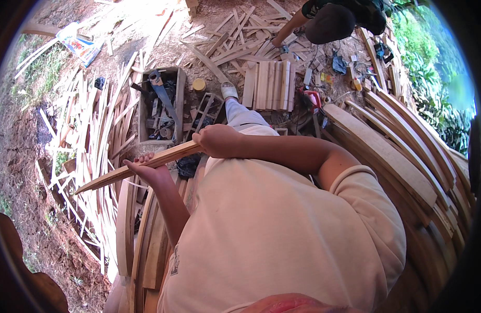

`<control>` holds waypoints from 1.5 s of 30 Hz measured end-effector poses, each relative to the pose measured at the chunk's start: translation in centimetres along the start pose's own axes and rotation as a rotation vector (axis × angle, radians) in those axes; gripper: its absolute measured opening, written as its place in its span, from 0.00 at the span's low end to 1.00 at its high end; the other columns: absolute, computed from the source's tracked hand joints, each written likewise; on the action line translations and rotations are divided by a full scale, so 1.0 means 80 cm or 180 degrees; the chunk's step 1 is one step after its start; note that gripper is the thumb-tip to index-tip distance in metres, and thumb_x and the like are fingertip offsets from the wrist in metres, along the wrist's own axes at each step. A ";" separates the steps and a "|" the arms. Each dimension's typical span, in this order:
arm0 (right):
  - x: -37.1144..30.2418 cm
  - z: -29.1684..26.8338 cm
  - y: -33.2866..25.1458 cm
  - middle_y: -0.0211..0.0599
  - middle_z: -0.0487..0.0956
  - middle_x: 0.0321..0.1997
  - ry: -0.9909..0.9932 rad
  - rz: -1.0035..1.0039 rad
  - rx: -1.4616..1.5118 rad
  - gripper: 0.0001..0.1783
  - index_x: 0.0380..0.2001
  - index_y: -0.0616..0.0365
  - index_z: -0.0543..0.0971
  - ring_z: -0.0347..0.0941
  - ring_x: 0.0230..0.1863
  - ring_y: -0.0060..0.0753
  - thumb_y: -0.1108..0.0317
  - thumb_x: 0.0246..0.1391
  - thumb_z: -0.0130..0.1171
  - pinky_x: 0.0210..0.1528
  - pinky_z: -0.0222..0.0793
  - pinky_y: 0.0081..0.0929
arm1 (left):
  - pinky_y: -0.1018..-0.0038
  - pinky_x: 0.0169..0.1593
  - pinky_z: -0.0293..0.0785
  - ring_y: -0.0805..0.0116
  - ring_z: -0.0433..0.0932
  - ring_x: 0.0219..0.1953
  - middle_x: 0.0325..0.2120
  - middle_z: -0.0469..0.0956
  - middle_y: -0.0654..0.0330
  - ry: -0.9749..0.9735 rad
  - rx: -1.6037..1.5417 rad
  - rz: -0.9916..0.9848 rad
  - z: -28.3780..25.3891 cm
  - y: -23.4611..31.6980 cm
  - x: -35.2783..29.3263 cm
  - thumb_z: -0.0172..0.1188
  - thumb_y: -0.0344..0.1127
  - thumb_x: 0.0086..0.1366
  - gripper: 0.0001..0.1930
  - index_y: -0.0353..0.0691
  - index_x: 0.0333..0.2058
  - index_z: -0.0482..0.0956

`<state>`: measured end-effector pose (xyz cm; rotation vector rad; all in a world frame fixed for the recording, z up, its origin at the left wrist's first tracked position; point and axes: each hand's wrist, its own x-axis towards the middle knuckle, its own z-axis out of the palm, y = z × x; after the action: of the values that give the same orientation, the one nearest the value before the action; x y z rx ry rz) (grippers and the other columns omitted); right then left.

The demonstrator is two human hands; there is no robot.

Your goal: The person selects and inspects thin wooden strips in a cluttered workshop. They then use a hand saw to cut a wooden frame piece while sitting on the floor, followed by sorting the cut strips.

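Observation:
My right hand is closed in a fist around the near end of a long wooden strip. The strip slants down to the left across the front of my body, and its far end narrows to a point in this view. Further along it, my left hand bears it from below, palm up, with fingertips showing past its far edge. Just beyond the strip stands a wooden toolbox with a handsaw on top of several dark tools. A small wooden frame lies beside the box.
Loose wood strips pile up at the left. Long boards are stacked at the right, near a red power tool. A stack of short boards lies ahead. Another person bends over scraps at the far right.

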<state>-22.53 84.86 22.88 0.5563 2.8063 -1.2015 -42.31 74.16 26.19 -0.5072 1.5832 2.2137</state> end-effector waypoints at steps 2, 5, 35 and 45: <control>0.001 0.002 -0.001 0.48 0.79 0.28 -0.0009 0.0050 0.0083 0.13 0.34 0.61 0.75 0.81 0.33 0.52 0.63 0.54 0.63 0.34 0.77 0.47 | 0.76 0.31 0.69 0.73 0.63 0.22 0.20 0.60 0.67 -0.0067 0.0011 -0.0007 0.003 0.003 -0.003 0.55 0.61 0.70 0.26 0.46 0.28 0.60; 0.000 0.003 -0.001 0.46 0.79 0.28 0.0148 0.0061 0.0292 0.13 0.34 0.60 0.75 0.80 0.33 0.52 0.63 0.53 0.64 0.34 0.77 0.47 | 0.76 0.35 0.70 0.74 0.65 0.24 0.20 0.60 0.67 -0.0187 -0.0027 0.0056 0.016 0.011 -0.020 0.53 0.58 0.72 0.23 0.45 0.33 0.61; 0.011 -0.009 -0.019 0.48 0.80 0.26 -0.0122 -0.0065 0.0194 0.11 0.31 0.61 0.78 0.81 0.30 0.53 0.63 0.55 0.62 0.34 0.76 0.46 | 0.81 0.29 0.66 0.78 0.66 0.20 0.17 0.64 0.69 -0.0265 -0.0320 -0.0104 -0.024 0.019 0.028 0.62 0.63 0.64 0.26 0.47 0.27 0.64; 0.011 -0.014 -0.019 0.46 0.82 0.27 -0.0115 -0.0020 0.0115 0.10 0.32 0.61 0.78 0.82 0.31 0.51 0.64 0.53 0.62 0.35 0.77 0.45 | 0.80 0.27 0.62 0.76 0.63 0.18 0.14 0.61 0.71 -0.0100 -0.0456 -0.0223 -0.013 0.019 0.027 0.63 0.64 0.63 0.28 0.48 0.24 0.63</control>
<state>-23.78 84.94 24.54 0.5229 2.7640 -1.2528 -44.81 72.94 26.05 -0.5568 1.3767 2.2811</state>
